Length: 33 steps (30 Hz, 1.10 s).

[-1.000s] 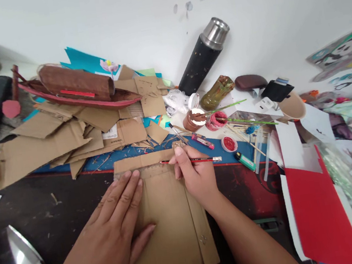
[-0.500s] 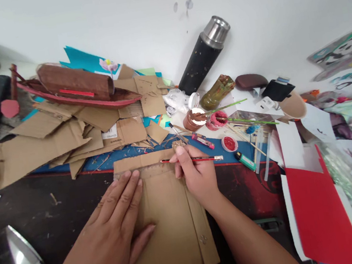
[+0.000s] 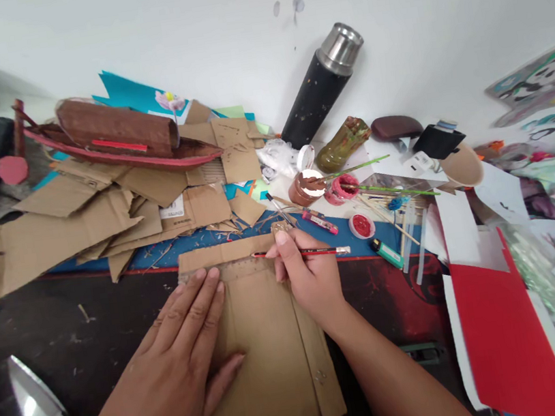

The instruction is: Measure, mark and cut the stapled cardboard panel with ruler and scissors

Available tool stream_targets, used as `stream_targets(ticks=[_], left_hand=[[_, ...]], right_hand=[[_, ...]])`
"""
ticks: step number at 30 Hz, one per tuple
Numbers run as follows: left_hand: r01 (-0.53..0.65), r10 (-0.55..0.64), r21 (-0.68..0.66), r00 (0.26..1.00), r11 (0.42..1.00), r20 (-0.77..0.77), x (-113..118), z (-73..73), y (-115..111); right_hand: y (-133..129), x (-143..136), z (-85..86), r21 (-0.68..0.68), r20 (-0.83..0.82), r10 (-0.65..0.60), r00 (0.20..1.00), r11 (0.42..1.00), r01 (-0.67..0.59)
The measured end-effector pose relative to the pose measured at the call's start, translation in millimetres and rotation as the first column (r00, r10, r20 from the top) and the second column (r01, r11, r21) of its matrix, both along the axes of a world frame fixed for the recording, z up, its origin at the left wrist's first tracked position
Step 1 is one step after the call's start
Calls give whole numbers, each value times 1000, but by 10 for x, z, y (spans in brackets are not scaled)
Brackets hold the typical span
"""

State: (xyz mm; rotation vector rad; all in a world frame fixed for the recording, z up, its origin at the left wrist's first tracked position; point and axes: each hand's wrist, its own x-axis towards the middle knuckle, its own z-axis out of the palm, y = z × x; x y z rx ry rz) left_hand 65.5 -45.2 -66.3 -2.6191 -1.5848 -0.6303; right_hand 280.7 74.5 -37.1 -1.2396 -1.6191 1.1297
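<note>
A creased piece of cardboard [image 3: 272,353] lies on the dark table in front of me. My left hand [image 3: 187,338] rests flat on its left part, fingers stretched out, the fingertips on a clear ruler [image 3: 239,268] that lies across the cardboard near its far edge. In my right hand [image 3: 306,266] a red and black pencil [image 3: 325,251] is pinched between thumb and fingers. It lies nearly level, its point to the left, just above the ruler. The ruler's right end is hidden by my right hand.
Behind, a brown model boat [image 3: 117,137] sits on piled cardboard scraps [image 3: 64,231]. Open paint jars [image 3: 306,190] and a black thermos [image 3: 317,89] stand at the back. Scissors [image 3: 42,406] lie at left, a red sheet [image 3: 506,334] at right, a green lighter [image 3: 387,254] beyond my right hand.
</note>
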Motion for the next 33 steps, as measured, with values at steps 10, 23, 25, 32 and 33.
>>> stream_targets(ticks=[10,23,25,32,33], left_hand=[[-6,7,-29,1000,1000,25,-7,0,-4],[-7,7,38,1000,999,-21,-23,-50,10],[-8,9,50,1000,999,-24,-23,-62,14],[8,-6,113,1000,994,-17,-28,-54,34],[11,-8,127,1000,992,-23,-27,-43,38]], right_hand=[[-2,2,-11,-30,-30,-15,999,999,14],[-10,-18,41,-63,-139,-96,986,994,88],[-16,-9,40,-61,-161,-107,981,993,98],[-28,35,13,-79,-189,-123,974,991,110],[-30,37,14,-77,-185,-120,975,991,107]])
